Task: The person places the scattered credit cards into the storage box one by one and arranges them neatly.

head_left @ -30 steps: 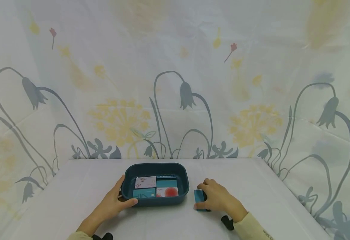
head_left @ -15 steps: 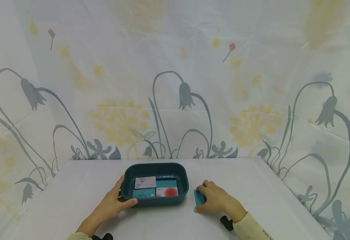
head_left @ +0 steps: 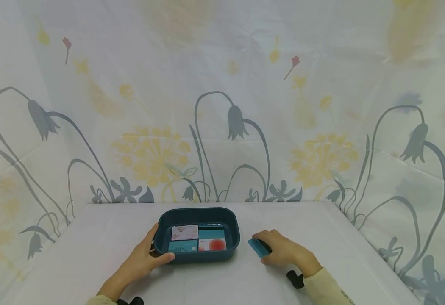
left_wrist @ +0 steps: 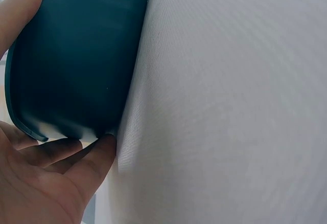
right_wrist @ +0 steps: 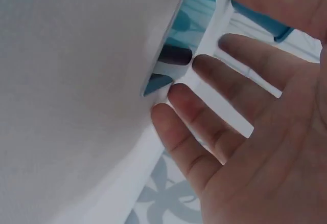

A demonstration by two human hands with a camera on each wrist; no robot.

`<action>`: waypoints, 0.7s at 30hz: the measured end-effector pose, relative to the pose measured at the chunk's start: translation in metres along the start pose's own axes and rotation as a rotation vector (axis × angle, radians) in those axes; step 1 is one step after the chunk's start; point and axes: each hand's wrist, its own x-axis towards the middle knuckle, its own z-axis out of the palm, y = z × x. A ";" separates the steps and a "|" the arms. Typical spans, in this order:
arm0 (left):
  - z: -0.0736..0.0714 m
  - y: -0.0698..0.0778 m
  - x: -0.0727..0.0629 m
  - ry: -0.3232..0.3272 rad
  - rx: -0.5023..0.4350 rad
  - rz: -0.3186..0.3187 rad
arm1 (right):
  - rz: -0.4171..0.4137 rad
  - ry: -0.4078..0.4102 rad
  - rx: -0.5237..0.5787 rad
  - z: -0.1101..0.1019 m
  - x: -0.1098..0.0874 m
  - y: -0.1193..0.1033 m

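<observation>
My left hand (head_left: 146,256) grips the left end of a dark teal plastic tray (head_left: 203,257), thumb over the near rim. In the left wrist view its fingers press the outer wall of the tray (left_wrist: 76,70). Inside lie a white flowered card (head_left: 184,232), a teal card (head_left: 183,245), a striped teal card (head_left: 212,234) and a white card with a red circle (head_left: 212,244). To the right of the tray, my right hand (head_left: 283,250) holds another teal card (head_left: 258,248) between thumb and fingers. That card (right_wrist: 186,17) looks tilted in the right wrist view; the hand partly hides it.
A white cloth covers the table (head_left: 207,284). Behind it hangs a floral-patterned backdrop (head_left: 222,148). Black wrist mounts (head_left: 295,279) sit beneath both forearms.
My right hand has shifted slightly right, and the teal card in it has turned from straight to slanted and tilted. The left hand and tray have stayed put.
</observation>
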 end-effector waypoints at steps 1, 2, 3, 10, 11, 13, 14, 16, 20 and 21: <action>0.000 0.000 0.000 0.000 -0.001 0.001 | 0.012 0.005 0.004 0.000 0.000 0.000; 0.000 0.000 0.000 -0.001 -0.002 0.001 | 0.028 0.013 0.000 -0.001 0.000 0.000; 0.000 0.000 0.000 -0.001 -0.001 0.004 | 0.051 0.023 -0.003 -0.001 0.000 0.000; 0.000 0.000 0.000 0.002 -0.014 0.006 | 0.213 0.107 -0.087 -0.001 0.000 -0.002; 0.000 0.000 0.000 0.003 -0.015 0.008 | 0.215 0.110 -0.088 0.000 0.000 -0.002; 0.000 0.000 0.000 0.003 -0.013 0.011 | 0.210 0.106 -0.073 0.000 -0.001 -0.002; 0.000 0.000 0.000 0.002 -0.010 0.010 | 0.206 0.102 -0.062 0.000 -0.001 -0.002; 0.000 -0.001 -0.001 0.000 -0.005 0.010 | 0.193 0.092 -0.038 -0.001 -0.002 -0.001; 0.000 -0.001 0.000 0.000 -0.015 0.002 | 0.154 0.068 0.005 -0.003 -0.004 0.002; 0.000 0.000 -0.001 0.000 -0.016 0.002 | 0.142 0.063 0.010 -0.004 -0.004 0.004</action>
